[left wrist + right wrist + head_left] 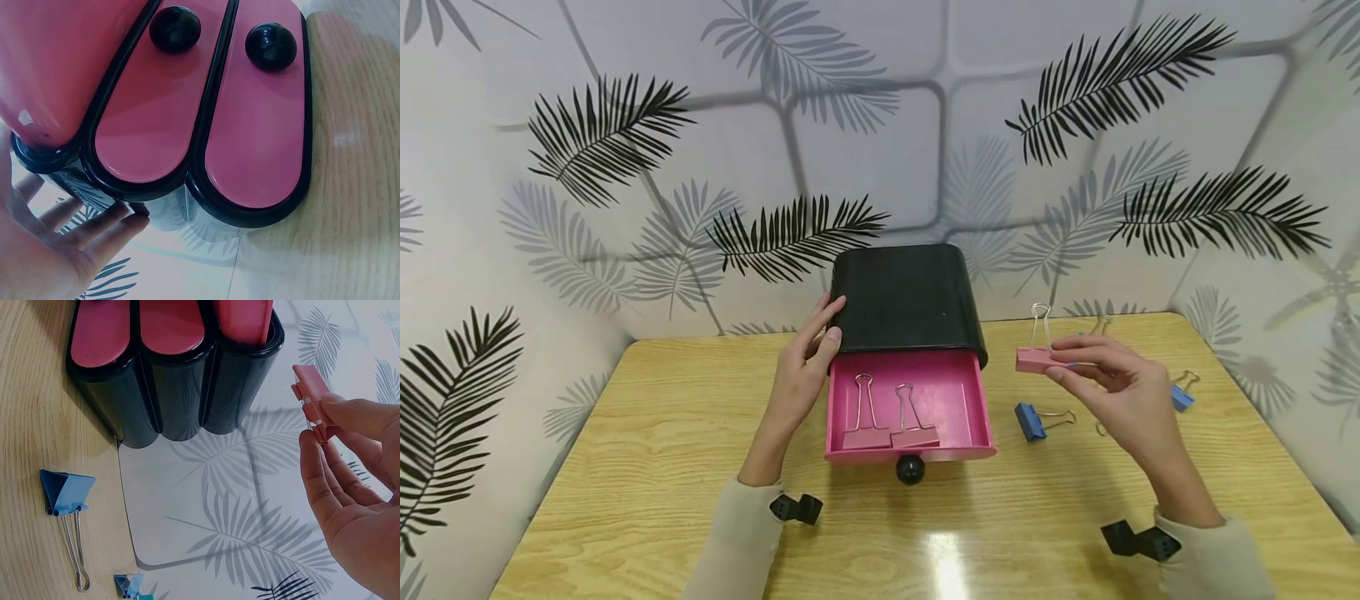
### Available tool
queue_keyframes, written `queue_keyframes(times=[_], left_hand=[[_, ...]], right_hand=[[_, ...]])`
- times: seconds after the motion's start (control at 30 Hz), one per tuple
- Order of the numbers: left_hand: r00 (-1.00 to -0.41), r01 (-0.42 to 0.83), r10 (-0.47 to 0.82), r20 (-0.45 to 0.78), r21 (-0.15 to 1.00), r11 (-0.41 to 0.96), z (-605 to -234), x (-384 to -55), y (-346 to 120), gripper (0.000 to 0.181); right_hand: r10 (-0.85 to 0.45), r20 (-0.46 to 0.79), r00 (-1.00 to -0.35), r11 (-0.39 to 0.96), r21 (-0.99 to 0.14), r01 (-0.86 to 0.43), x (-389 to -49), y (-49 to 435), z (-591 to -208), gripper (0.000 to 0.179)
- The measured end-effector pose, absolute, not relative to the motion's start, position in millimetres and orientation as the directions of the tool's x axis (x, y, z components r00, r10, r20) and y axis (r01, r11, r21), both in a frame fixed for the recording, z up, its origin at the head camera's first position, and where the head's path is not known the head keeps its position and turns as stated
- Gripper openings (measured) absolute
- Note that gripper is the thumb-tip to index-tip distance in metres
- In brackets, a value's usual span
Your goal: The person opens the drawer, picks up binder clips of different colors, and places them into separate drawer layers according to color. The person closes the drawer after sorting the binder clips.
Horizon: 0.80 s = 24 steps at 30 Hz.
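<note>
A black drawer unit [902,296] stands by the wall with its top pink drawer [958,408] pulled out. Inside lie two pink binder clips, one on the left [867,438] and one beside it [916,437], wire handles toward the back. My left hand [801,367] rests against the unit's left side, thumb and fingers extended along it. To the right of the unit, my right hand [1120,387] pinches another pink binder clip [1033,360] between thumb and fingers, above the table. In the right wrist view the thumb presses on this clip [310,394].
A blue binder clip [1030,422] lies on the wooden table [700,433] right of the drawer. Another blue clip [1182,397] is farther right, and more clips are partly hidden behind my right hand. Two lower drawers with black knobs [270,47] are closed. Leaf-patterned covering [865,167] rises behind.
</note>
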<state>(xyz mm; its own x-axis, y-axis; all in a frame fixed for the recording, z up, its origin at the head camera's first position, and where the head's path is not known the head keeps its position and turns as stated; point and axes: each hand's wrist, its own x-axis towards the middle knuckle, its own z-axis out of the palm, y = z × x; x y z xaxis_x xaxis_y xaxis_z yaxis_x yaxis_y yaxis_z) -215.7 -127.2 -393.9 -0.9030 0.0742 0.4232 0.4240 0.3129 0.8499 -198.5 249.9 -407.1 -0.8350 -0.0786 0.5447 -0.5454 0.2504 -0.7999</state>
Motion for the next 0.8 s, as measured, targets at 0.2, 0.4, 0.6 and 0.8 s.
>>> queue_keyframes(times=[0.2, 0.4, 0.6, 0.8], left_hand=[[-0.9, 0.43, 0.076, 0.43, 0.845, 0.318, -394.5, -215.4, -127.6, 0.046], [-0.896, 0.438, 0.078, 0.437, 0.843, 0.313, -393.9, -215.9, -127.5, 0.046], [-0.899, 0.432, 0.078, 0.43, 0.848, 0.306, -392.5, -216.2, -126.6, 0.046], [-0.9, 0.431, 0.08, 0.428, 0.849, 0.306, -393.1, -215.4, -126.4, 0.046]], right_hand=[[-0.118, 0.559, -0.82, 0.223, -0.79, -0.571, -196.6, 243.7, -406.7, 0.022], [-0.163, 0.556, -0.815, 0.241, -0.779, -0.58, -194.2, 238.6, -406.1, 0.025], [-0.187, 0.552, -0.813, 0.23, -0.78, -0.582, -188.8, 234.4, -402.8, 0.027], [-0.224, 0.554, -0.802, 0.227, -0.77, -0.596, -183.4, 228.8, -400.7, 0.03]])
